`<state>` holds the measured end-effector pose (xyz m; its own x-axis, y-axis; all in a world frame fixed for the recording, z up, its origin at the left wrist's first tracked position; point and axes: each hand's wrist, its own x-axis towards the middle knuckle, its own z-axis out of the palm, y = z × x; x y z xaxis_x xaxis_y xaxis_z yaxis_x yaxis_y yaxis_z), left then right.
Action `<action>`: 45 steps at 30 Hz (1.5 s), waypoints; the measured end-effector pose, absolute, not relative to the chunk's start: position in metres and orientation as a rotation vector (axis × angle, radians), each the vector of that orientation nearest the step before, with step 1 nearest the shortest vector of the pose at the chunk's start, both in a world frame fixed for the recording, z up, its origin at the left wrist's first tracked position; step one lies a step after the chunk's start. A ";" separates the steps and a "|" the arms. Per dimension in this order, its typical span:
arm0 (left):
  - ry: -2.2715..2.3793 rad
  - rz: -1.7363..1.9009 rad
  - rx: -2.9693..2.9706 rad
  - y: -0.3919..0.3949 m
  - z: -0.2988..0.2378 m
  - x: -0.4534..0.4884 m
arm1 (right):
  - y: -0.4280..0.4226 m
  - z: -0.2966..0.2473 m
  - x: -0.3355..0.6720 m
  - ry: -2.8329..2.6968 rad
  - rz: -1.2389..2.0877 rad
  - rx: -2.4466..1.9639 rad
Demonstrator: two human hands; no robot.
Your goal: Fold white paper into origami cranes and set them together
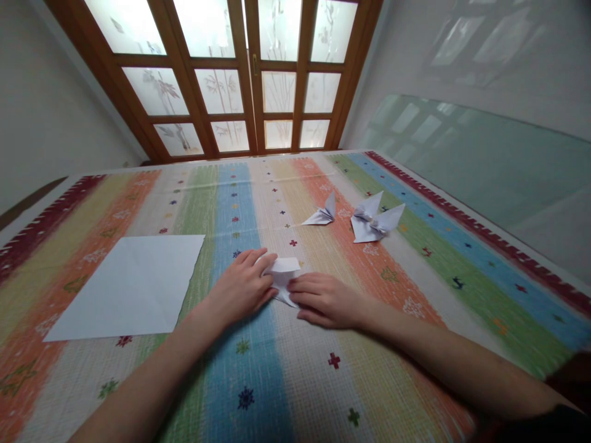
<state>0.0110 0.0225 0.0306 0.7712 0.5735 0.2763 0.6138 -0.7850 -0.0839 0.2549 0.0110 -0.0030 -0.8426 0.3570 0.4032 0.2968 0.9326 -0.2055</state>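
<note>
Between my hands a small folded piece of white paper (pixel 283 267) rests on the striped tablecloth (pixel 258 394). My left hand (pixel 244 284) grips its left side, fingers curled over the edge. From the right, my right hand (pixel 325 299) holds the paper's lower right part, its fingers close together on the surface. Both hands cover parts of the paper, so its full shape is hidden. Beyond my right hand lie a smaller folded paper figure (pixel 324 213) with pointed tips and a larger pair of folded paper figures (pixel 372 221) touching each other.
A large flat sheet of white paper (pixel 133 286) with a rough right edge lies at the left. Wooden doors (pixel 253 92) with frosted panes stand behind the table. A pale glass panel (pixel 462 166) runs along the right wall.
</note>
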 end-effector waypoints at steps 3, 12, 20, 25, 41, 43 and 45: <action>-0.997 -0.316 -2.767 0.021 0.031 0.017 | 0.007 -0.003 0.254 -2.629 0.148 -0.454; -1.142 -0.372 -2.692 0.017 0.026 0.024 | 0.003 -0.004 0.251 -2.645 0.081 -0.436; -1.234 -0.509 -2.670 0.015 0.019 0.022 | 0.002 -0.004 0.246 -2.756 0.095 -0.530; -1.248 -0.707 -2.665 0.022 0.010 0.017 | 0.005 0.001 0.238 -2.785 0.113 -0.497; -0.886 -0.234 -2.704 0.050 0.077 0.020 | 0.013 0.008 0.220 -2.801 0.188 -0.699; -0.921 -0.245 -2.694 0.049 0.077 0.021 | 0.013 0.009 0.218 -2.796 0.198 -0.741; -0.951 -0.279 -2.683 0.048 0.075 0.021 | 0.013 0.009 0.217 -2.794 0.206 -0.769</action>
<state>0.0214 0.0480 0.0745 0.7645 0.5846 0.2716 0.6388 -0.7438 -0.1969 0.2167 0.0125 0.0091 -0.8340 0.5187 0.1883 0.4855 0.8519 -0.1962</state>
